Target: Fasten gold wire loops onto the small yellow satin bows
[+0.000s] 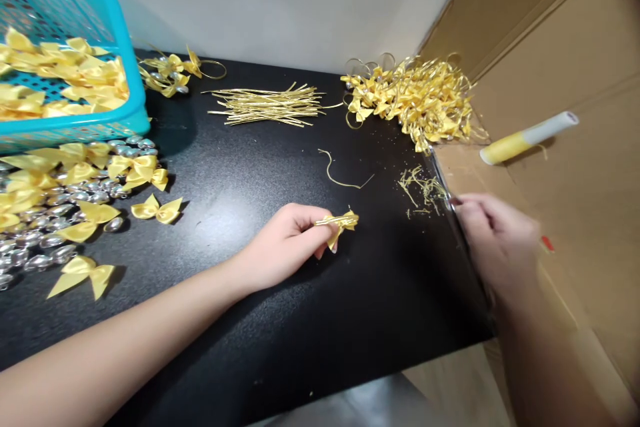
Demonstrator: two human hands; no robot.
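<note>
1. A turquoise plastic basket [131, 73] at the far left contains loose yellow satin bows [93, 83].
2. The left hand [295, 237] pinches a yellow bow with gold cord [343, 221] between thumb and fingers, just above the black table [240, 347].
3. The right hand [500, 233] is curled and blurred at the table's right edge; whether it grasps anything, I cannot tell.
4. The held bow protrudes past the left thumb tip, well apart from the right hand.
5. Beyond it lie one wavy gold strand [330, 173] and a bundle of straight gold cords [270, 105].
6. Gold clippings [423, 190] lie near the right hand, below heaped corded bows [425, 100].
</note>
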